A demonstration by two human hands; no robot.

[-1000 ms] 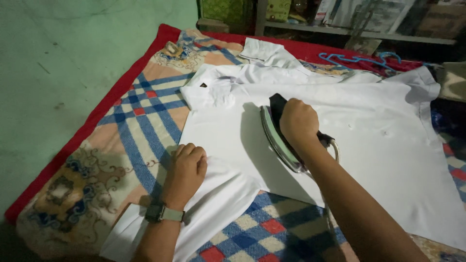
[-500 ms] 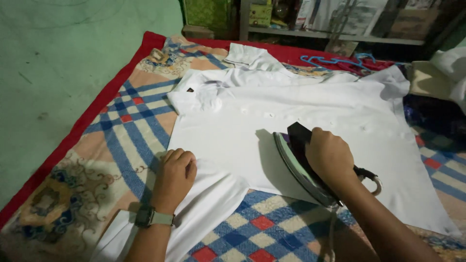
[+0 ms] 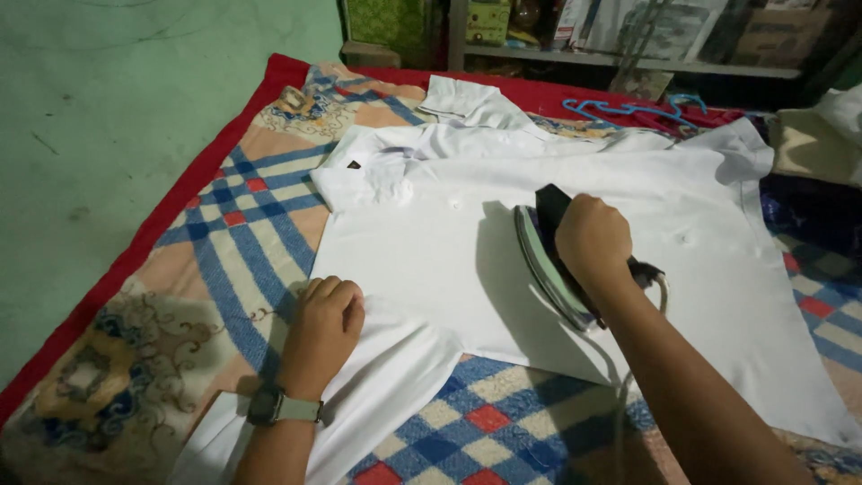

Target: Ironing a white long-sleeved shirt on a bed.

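Note:
A white shirt [image 3: 431, 242] lies spread flat on a patterned blanket [image 3: 224, 260] on the floor. My right hand [image 3: 593, 238] grips the black handle of an iron [image 3: 543, 260], which rests on the shirt's middle. My left hand [image 3: 325, 328], with a watch on its wrist, presses down in a loose fist on the shirt's near sleeve at the left edge of the cloth. The iron's cord trails back along my right forearm.
The blanket has a red border [image 3: 197, 180] beside a green floor [image 3: 99, 108]. A blue hanger [image 3: 628, 110] lies past the shirt. Shelves with boxes [image 3: 575, 27] stand at the back. More cloth [image 3: 826, 135] sits at the far right.
My right hand pulled the iron toward me and to the right, then pushed it back up the shirt. The left hand stayed on the sleeve.

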